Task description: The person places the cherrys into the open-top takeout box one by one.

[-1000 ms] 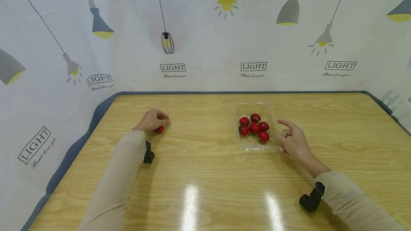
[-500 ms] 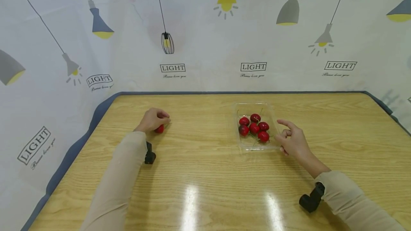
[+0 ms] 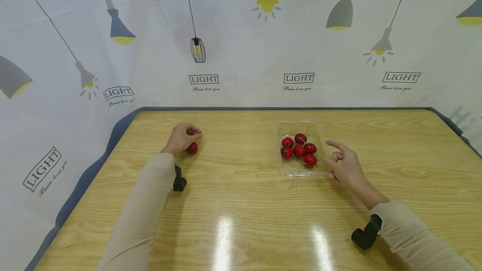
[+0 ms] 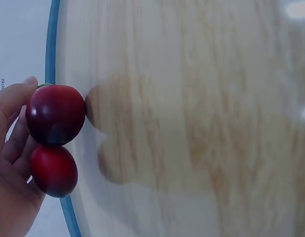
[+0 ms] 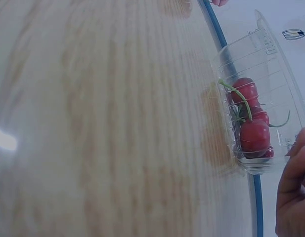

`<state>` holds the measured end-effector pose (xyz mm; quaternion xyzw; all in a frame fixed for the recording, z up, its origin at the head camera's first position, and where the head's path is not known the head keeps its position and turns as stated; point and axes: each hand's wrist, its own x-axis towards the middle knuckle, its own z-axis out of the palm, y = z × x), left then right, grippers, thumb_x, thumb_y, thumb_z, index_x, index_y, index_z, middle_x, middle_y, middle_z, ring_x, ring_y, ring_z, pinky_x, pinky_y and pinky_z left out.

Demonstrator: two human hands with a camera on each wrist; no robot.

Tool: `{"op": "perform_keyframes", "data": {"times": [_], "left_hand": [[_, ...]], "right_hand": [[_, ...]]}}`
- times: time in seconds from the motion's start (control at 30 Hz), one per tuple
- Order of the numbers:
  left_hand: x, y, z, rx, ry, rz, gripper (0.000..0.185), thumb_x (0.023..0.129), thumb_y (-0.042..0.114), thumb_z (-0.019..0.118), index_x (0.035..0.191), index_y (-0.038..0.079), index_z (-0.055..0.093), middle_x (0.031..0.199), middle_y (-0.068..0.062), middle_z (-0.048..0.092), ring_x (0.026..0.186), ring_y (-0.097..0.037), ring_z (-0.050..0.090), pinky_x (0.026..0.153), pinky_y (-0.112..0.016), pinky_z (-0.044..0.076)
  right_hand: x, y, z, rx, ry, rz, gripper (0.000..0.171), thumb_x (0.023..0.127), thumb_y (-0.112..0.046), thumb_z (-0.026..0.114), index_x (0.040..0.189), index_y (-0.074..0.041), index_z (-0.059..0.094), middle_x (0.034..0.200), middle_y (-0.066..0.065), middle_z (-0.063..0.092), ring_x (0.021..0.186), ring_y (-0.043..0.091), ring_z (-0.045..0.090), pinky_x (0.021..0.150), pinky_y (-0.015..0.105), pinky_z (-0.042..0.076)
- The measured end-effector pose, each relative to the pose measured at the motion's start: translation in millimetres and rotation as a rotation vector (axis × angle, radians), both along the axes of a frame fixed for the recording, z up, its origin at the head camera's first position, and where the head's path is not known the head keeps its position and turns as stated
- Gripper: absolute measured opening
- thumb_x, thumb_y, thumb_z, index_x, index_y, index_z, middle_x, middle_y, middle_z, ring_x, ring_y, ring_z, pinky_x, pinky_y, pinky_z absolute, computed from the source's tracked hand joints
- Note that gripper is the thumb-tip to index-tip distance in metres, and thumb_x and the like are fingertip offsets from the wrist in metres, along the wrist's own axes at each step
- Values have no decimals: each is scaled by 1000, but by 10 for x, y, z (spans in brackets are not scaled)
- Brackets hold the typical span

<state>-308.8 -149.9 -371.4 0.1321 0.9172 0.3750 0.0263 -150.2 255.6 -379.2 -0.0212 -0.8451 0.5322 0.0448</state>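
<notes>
Whereas a second ago the cherries sat tucked under our left hand, they now show more, pinched in curled fingers far-left on the table. Our right hand, loosely spread, touches the clear tray.

A staged recording set: wooden table ringed by lamp-printed backdrop cloth.

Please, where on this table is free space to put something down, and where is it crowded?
The wooden table is bare between the left hand, which holds cherries, and the clear tray. The near strip between both sleeves and the far right corner are also bare. It is crowded at the tray, where the right hand rests against its right edge.
</notes>
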Motion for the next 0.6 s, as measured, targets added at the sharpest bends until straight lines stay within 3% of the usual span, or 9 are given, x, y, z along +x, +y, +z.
{"op": "perform_keyframes", "data": {"times": [0.6], "left_hand": [[45, 125, 92, 30, 10, 15, 18, 84, 15, 61, 93, 0, 61, 89, -13, 59, 82, -23, 54, 74, -33, 44]], "right_hand": [[2, -2, -10, -3, 3, -2, 53, 84, 2, 49, 134, 2, 31, 57, 3, 41, 36, 16, 46, 33, 28, 39]]}}
